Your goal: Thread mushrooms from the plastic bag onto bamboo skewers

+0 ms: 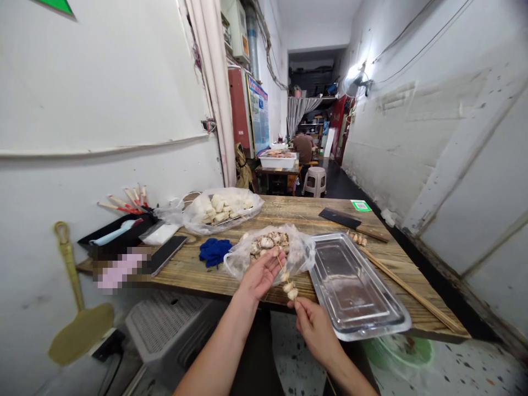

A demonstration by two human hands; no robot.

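My right hand (315, 327) grips a thin wooden skewer below several pale, mushroom-like pieces (291, 290) threaded on it. The skewer tilts up to the left, toward my left hand (264, 275), which is turned palm up. Its thumb and fingertips are closed on a small pale piece (276, 252) at the skewer's upper end. Just behind that hand lies an open plastic bag (239, 258) holding a heap of similar brownish-white pieces (264, 242). To the right of the bag is a shallow metal tray (358, 286), with only reflections showing in it.
A second bag (223, 209) of white chunks lies at the back left, near a blue cloth (214, 251), a phone (168, 254) and a black box (115, 234). A cleaver (340, 217), a filled skewer (358, 238) and bare sticks (412, 289) lie right. A person (304, 147) sits far back.
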